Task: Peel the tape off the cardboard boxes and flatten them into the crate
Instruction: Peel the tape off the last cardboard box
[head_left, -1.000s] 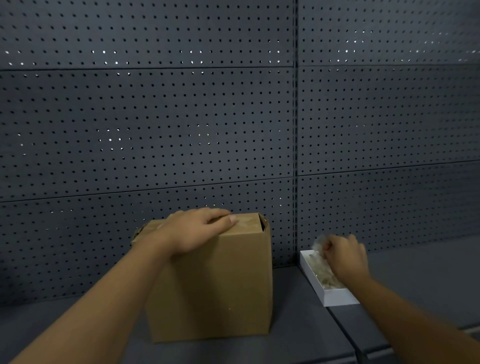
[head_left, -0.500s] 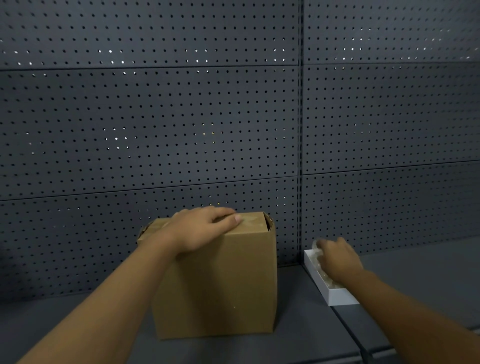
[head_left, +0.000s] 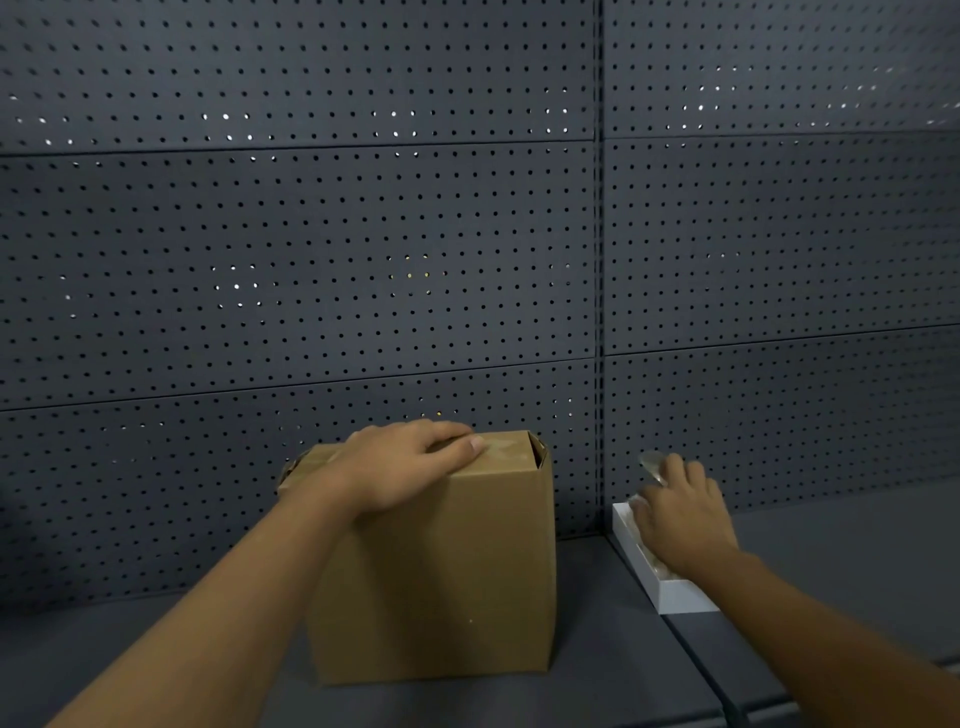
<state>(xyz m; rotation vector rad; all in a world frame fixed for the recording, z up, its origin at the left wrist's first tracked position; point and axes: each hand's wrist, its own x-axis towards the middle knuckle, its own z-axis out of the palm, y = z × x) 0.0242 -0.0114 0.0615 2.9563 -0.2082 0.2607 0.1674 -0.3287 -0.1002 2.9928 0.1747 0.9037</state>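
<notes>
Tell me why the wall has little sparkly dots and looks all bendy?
In the head view, light shines through some holes of the pegboard wall; the wide lens curves its panel lines; the scene is dim, and the cardboard box shows a soft shadow under the left hand.

A plain brown cardboard box (head_left: 447, 571) is seen standing upright on the dark grey surface (head_left: 597, 675), close to the perforated back panel. Its top flaps are closed, with a small gap visible at the far right corner.
</notes>
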